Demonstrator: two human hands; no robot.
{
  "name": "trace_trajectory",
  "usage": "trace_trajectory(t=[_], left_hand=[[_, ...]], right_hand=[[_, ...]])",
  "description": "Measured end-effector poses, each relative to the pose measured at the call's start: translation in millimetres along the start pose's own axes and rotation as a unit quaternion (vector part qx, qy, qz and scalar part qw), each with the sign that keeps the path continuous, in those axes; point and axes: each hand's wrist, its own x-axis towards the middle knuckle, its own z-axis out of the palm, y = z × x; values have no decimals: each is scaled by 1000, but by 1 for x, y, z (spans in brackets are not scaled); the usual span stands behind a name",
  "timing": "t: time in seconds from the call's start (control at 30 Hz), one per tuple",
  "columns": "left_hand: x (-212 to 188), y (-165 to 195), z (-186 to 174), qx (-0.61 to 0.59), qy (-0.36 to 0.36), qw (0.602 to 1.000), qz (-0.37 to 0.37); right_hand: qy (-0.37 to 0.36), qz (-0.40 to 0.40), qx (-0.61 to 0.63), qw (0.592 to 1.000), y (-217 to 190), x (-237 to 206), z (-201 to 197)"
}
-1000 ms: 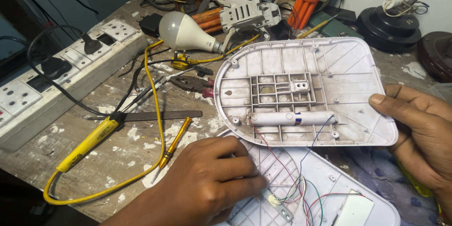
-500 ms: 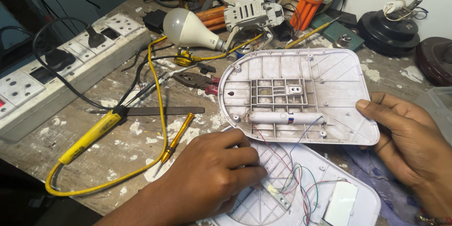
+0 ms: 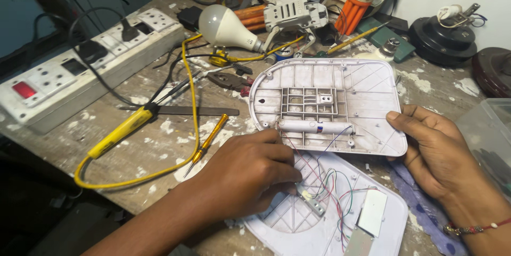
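My right hand (image 3: 444, 152) grips the right edge of a white plastic cover (image 3: 367, 101), held tilted with its ribbed inside facing me; a white cylindrical cell (image 3: 314, 126) is clipped along its lower edge. Thin red, blue, green and white wires (image 3: 324, 173) run from the cover down to the white base shell (image 3: 340, 224) lying flat on the bench. My left hand (image 3: 250, 173) rests on the base shell's left part, fingers curled near a small metal bar (image 3: 310, 201) inside it. A small grey board (image 3: 371, 212) sits in the base.
A yellow soldering iron (image 3: 120, 133) with its yellow cord, a thin yellow screwdriver (image 3: 207, 139), a flat file (image 3: 186, 111), pliers (image 3: 229, 80), a white bulb (image 3: 226, 27) and a switch-and-socket board (image 3: 80, 72) lie to the left. A clear plastic box (image 3: 489, 139) stands at the right.
My left hand has slid right, toward the middle of the base shell under the cover's lower edge. The cover has tipped a little nearer to me in my right hand.
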Motion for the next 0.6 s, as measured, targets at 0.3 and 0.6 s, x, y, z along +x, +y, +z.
trace_trajectory(t=[0.3, 0.6], left_hand=[[-2, 5, -11, -45, 20, 998, -32], [-16, 20, -20, -5, 39, 999, -29]], right_hand=[[1, -16, -11, 1000, -3, -4, 5], [-1, -30, -18, 999, 1, 0, 1]])
